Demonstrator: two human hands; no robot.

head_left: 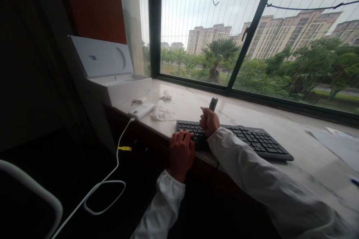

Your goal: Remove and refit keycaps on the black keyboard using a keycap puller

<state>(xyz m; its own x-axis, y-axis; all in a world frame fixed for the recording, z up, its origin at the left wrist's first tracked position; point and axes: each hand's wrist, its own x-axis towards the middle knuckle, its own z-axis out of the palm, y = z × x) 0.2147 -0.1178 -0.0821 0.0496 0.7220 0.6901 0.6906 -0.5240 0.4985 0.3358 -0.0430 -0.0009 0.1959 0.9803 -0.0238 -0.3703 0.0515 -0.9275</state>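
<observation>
A black keyboard [252, 140] lies at a slant along the front edge of the marble-patterned sill. My left hand [181, 149] is at its front left part, fingers bent over the keys and palm at the near edge; the thumb is hidden. Above the keys, my right hand [209, 121] is closed around a short black tool with a notched tip [213, 104], which sticks up out of the fist. Its lower part is hidden by the hand, so its exact kind cannot be made out. Both forearms wear white sleeves and cover some of the keyboard.
Left of the keyboard lie crumpled white tissues [162, 114] and a white power bank [141, 111] with a white cable [117, 153] hanging down. An open white box [129, 89] stands behind them. Papers [336, 145] and a blue pen [355, 181] are at right. A window [196, 63] runs along the back.
</observation>
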